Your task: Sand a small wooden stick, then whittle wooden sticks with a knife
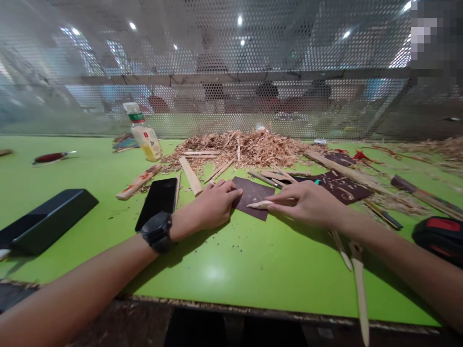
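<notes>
My right hand [307, 203] pinches a small pale carved wooden piece [259, 205] between thumb and fingers, its pointed end facing left. The piece rests against a dark brown sheet of sandpaper [251, 190] lying on the green table. At the sheet's left edge, my left hand [213, 205] has curled fingers holding it down; the fingertips are partly hidden. A black watch is on the left wrist. Below my right forearm lie a long pointed wooden piece with a hole [359, 289] and a smaller thin wooden piece [341, 250].
A phone [157, 200] lies left of my left hand, with a dark box [50, 219] farther left. Behind are a bottle [145, 137], a heap of wood shavings [238, 147] and wood strips. A tape measure [439, 238] sits right. A perforated screen [231, 62] stands behind the table.
</notes>
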Available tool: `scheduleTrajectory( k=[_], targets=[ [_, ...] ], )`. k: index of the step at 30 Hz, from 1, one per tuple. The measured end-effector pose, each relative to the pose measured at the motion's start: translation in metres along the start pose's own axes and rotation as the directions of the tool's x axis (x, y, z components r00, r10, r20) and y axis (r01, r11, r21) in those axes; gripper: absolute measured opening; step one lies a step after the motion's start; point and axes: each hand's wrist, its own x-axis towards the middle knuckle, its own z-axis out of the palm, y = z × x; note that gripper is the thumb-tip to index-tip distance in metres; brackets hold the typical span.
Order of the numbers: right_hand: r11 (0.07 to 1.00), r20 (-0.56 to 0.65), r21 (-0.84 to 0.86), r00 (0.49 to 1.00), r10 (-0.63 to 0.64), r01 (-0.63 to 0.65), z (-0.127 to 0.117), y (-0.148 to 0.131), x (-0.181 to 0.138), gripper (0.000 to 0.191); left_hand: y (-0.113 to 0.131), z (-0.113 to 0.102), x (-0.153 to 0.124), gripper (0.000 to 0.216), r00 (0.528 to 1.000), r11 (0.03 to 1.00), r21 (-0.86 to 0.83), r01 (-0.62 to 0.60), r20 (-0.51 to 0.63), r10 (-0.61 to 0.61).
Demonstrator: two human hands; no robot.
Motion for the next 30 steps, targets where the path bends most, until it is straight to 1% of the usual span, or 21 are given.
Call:
scheduleTrajectory(
  k=[2,4,6,7,8,10,12,13,15,18,20,23,26,28,30],
  targets=[
    [0.998,-0.009,-0.046,0.999,0.053,-0.053,-0.002,0.008,0.001,0.049,0.000,0.000,0.000,0.048,1.000,1.000,0.000,0.010,-0.005,-0.010],
    [0.982,-0.084,-0.124,0.987,0.133,-0.143,-0.008,0.017,0.003,0.054,0.001,-0.002,0.001,0.044,1.000,1.000,0.009,0.010,-0.022,-0.009],
    [0.968,-0.134,-0.165,0.976,0.170,-0.191,-0.011,0.019,0.003,0.057,0.002,-0.004,0.000,0.042,0.999,1.000,0.019,-0.002,-0.041,0.003],
    [0.970,-0.118,-0.155,0.979,0.169,-0.186,-0.011,0.017,0.003,0.056,0.003,-0.006,0.000,0.040,0.999,1.000,0.021,-0.005,-0.049,0.006],
    [0.980,-0.075,-0.123,0.986,0.151,-0.159,-0.009,0.012,0.003,0.055,0.004,-0.007,0.000,0.039,0.999,1.000,0.023,-0.004,-0.052,0.006],
    [0.997,0.027,-0.027,0.997,0.070,-0.069,-0.003,0.002,0.002,0.051,0.006,-0.009,0.000,0.037,0.999,0.999,0.037,0.005,-0.052,-0.003],
    [0.999,0.071,0.050,0.997,0.016,-0.020,0.001,-0.003,0.001,0.047,0.006,-0.009,0.000,0.038,0.999,0.998,0.053,0.015,-0.052,-0.013],
    [0.998,0.064,0.059,0.998,0.023,-0.026,0.001,-0.002,0.002,0.047,0.006,-0.008,0.000,0.039,0.998,0.999,0.048,0.023,-0.056,-0.020],
    [0.997,0.018,0.025,0.997,0.072,-0.073,-0.001,0.003,0.003,0.048,0.005,-0.005,0.001,0.038,0.998,1.000,-0.008,0.015,-0.069,-0.015],
    [0.993,-0.051,-0.053,0.993,0.104,-0.107,-0.005,0.010,0.004,0.047,0.004,-0.001,0.002,0.033,0.996,0.989,-0.128,-0.072,-0.068,0.064],
    [0.993,-0.062,-0.087,0.995,0.076,-0.082,-0.006,0.009,0.003,0.043,0.005,-0.001,0.003,0.036,0.993,0.980,-0.163,-0.112,-0.051,0.105],
    [0.995,-0.043,-0.087,0.998,0.053,-0.056,-0.005,0.006,0.003,0.043,0.010,-0.007,0.000,0.044,0.997,0.982,-0.170,-0.081,-0.032,0.077],
    [0.992,-0.035,-0.051,0.993,0.112,-0.114,-0.007,0.013,0.005,0.051,0.014,-0.015,-0.003,0.056,0.999,0.989,-0.141,-0.039,-0.007,0.038],
    [0.987,-0.051,-0.060,0.988,0.145,-0.148,-0.009,0.017,0.006,0.055,0.016,-0.018,-0.005,0.067,0.999,0.993,-0.118,-0.026,0.014,0.028],
    [0.988,-0.050,-0.065,0.990,0.136,-0.139,-0.007,0.015,0.006,0.055,0.015,-0.019,-0.006,0.072,0.999,0.994,-0.105,-0.024,0.025,0.027]
  ],
)
